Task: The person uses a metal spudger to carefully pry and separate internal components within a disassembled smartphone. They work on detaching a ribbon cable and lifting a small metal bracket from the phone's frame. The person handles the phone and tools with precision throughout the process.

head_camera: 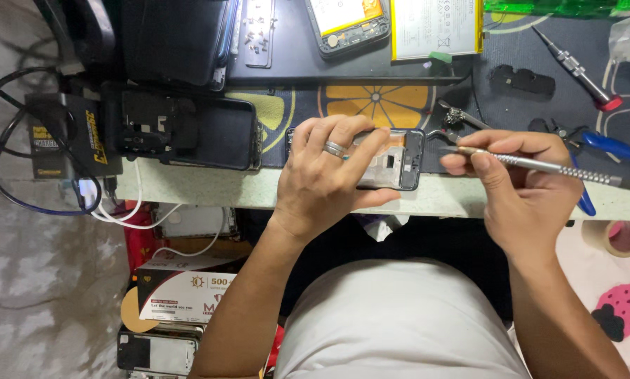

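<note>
The right hand (519, 186) is pinched shut around a slim metal tool (540, 165), thumb and fingers bunched near its front end, the tip aimed left at the edge of the opened phone frame (397, 160). The left hand (329, 179), ring on one finger, lies over that frame with fingers curled across its top and thumb tucked under the near edge, pinning it at the front of the worktop (210, 188).

The frame looks stripped: its inside shows bare, with no back cover on it. Tweezers (459, 119) lie just beyond it on the printed mat (382, 102). Farther back sit a battery (436, 27) and another phone body (348, 24), and a red-tipped screwdriver (575, 67) lies off to the right. To the left rests a second dark phone shell (188, 132), also open.

By the look of it, disassembly is well along and the work inside the frame is under way; nothing here is closed up yet.
</note>
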